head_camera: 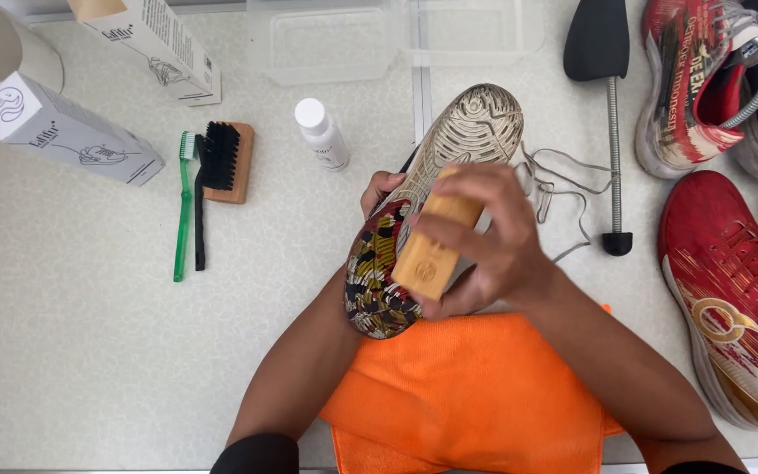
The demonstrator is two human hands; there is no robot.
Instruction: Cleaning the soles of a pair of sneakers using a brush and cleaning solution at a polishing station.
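Table bears an orange cloth at the near edge. Above the cloth, a shoe is held sole-up. Right hand is closed around a wooden brush, pressed on the sole. Left hand cups the shoe from beneath, fingers mostly hidden.

**Colours and patterns on the worktop**

The sneaker is soled in grey-white, its upper mottled red, yellow and black; the brush block is pale wood; the cloth is plain orange; the toothbrush is green; two shoes are coloured red with gold.
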